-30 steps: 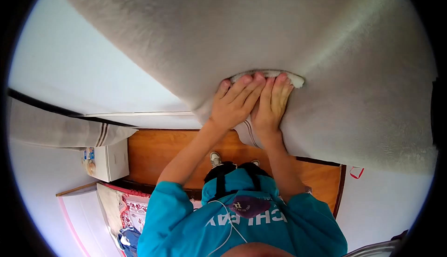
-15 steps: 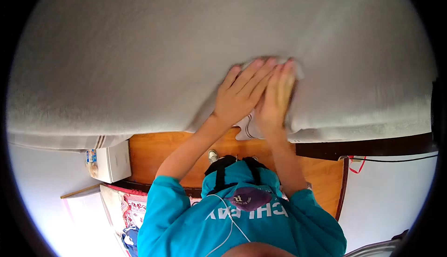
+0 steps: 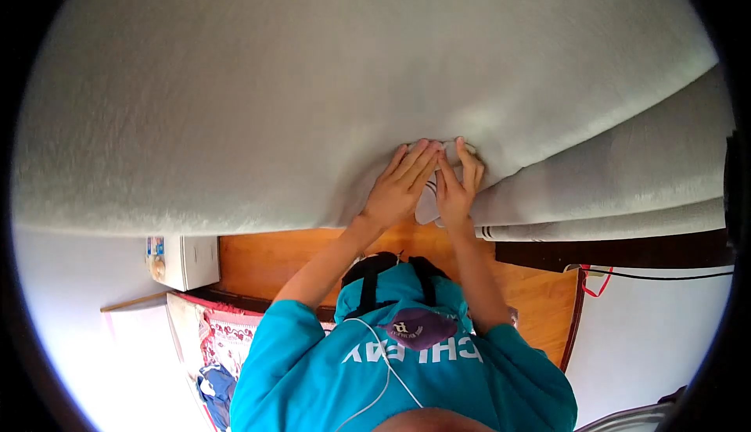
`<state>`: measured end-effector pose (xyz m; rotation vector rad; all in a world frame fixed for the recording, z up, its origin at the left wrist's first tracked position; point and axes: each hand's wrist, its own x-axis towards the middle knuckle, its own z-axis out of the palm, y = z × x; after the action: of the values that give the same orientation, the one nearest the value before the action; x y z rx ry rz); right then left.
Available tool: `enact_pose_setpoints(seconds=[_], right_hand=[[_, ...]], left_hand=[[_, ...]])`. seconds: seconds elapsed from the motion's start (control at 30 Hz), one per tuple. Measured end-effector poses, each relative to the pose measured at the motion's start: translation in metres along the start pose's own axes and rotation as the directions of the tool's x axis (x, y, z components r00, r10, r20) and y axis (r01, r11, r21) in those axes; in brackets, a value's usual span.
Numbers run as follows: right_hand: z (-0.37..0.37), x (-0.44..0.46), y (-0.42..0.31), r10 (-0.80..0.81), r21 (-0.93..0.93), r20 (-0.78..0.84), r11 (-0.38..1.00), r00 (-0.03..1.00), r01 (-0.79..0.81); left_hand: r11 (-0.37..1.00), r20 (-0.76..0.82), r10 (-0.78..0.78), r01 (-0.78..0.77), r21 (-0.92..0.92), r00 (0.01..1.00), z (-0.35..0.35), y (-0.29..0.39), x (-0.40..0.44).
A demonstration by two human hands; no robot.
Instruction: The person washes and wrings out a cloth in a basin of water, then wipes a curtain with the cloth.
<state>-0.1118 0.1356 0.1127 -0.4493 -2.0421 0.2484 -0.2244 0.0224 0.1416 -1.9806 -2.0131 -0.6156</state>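
A large light-grey blanket [image 3: 258,80] spreads over the bed and reaches its front edge. My left hand [image 3: 395,185] presses on a bunched part of it, fingers close together and gripping the cloth, with the thumb side hidden. Right beside it, my right hand [image 3: 458,185] has bent fingers closed on the same bunch. The fingertips of both hands nearly meet. A striped corner of cloth hangs just below, between the two hands.
At the right, a long fold of the blanket lies above the dark bed frame [image 3: 610,253]. A white cabinet [image 3: 195,262] stands left on the wooden floor [image 3: 266,256]. A black cable [image 3: 665,277] crosses the right side. A red patterned cloth [image 3: 227,338] lies behind me.
Both hands have come down toward the bed's front edge with the bunched cloth. A long fold has appeared in the blanket at the right, and its left edge hangs differently.
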Motion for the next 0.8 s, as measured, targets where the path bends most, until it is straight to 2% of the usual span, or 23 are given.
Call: enact_pose_setpoints(seconds=[0.07,0.13,0.17,0.23,0.27,0.3,0.33,0.37,0.43,0.5,0.57,0.6,0.63,0.67,0.73,0.8], right_hand=[[-0.011,-0.009,-0.006,0.013,0.046,0.051,0.999,0.999,-0.016],[-0.026,-0.032,-0.015,0.056,0.121,0.187,0.990,0.981,-0.079],[-0.036,-0.035,-0.025,0.060,0.131,0.203,0.987,0.977,-0.087],[-0.058,-0.027,-0.053,0.069,0.293,0.322,0.941,0.944,-0.169],[-0.061,-0.029,-0.062,0.069,0.302,0.348,0.936,0.935,-0.182],[-0.059,-0.029,-0.072,0.126,0.420,0.340,0.866,0.932,-0.270],[-0.055,-0.028,-0.080,0.181,0.533,0.331,0.774,0.926,-0.342],[-0.051,-0.027,-0.086,0.151,0.580,0.331,0.746,0.931,-0.328],[-0.042,-0.027,-0.101,0.164,0.633,0.342,0.688,0.925,-0.356],[-0.043,-0.033,-0.110,0.172,0.671,0.357,0.636,0.918,-0.381],[-0.043,-0.047,-0.110,0.205,0.537,0.544,0.660,0.814,-0.525],[-0.038,-0.059,-0.112,0.198,0.542,0.544,0.659,0.815,-0.522],[-0.032,-0.072,-0.113,0.300,0.580,0.541,0.544,0.786,-0.607],[-0.028,-0.084,-0.115,0.401,0.613,0.538,0.417,0.742,-0.671],[-0.031,-0.089,-0.120,0.461,0.585,0.495,0.449,0.736,-0.675],[-0.046,-0.092,-0.123,0.305,0.459,0.492,0.705,0.816,-0.540]], left_hand=[[0.977,-0.260,-0.112,0.059,-0.204,0.959,-0.013,0.022,-0.023],[0.966,-0.314,-0.127,0.045,-0.255,0.941,-0.049,0.051,-0.055],[0.954,-0.400,-0.205,0.092,-0.285,0.893,-0.068,0.072,-0.077],[0.940,-0.529,-0.302,0.153,-0.306,0.793,-0.099,0.083,-0.118],[0.905,-0.569,-0.415,0.256,-0.340,0.710,-0.107,0.086,-0.123],[0.854,-0.597,-0.519,0.346,-0.388,0.612,-0.115,0.090,-0.130],[0.741,-0.603,-0.668,0.469,-0.480,0.436,-0.117,0.086,-0.121],[0.659,-0.453,-0.752,0.578,-0.482,0.479,-0.117,0.079,-0.129],[0.483,-0.279,-0.844,0.424,-0.766,0.457,-0.100,0.072,-0.115],[0.388,-0.044,-0.808,0.475,-0.790,0.588,-0.084,0.070,-0.116],[0.371,-0.040,-0.812,0.462,-0.806,0.582,-0.075,0.076,-0.092],[0.320,-0.012,-0.806,0.419,-0.850,0.591,-0.066,0.076,-0.087],[0.265,0.020,-0.795,0.376,-0.888,0.607,-0.059,0.076,-0.083],[0.267,0.021,-0.790,0.375,-0.888,0.613,-0.055,0.078,-0.079],[0.415,-0.080,-0.723,0.338,-0.845,0.687,-0.055,0.085,-0.071],[0.364,-0.024,-0.698,0.326,-0.873,0.716,-0.049,0.090,-0.069]])
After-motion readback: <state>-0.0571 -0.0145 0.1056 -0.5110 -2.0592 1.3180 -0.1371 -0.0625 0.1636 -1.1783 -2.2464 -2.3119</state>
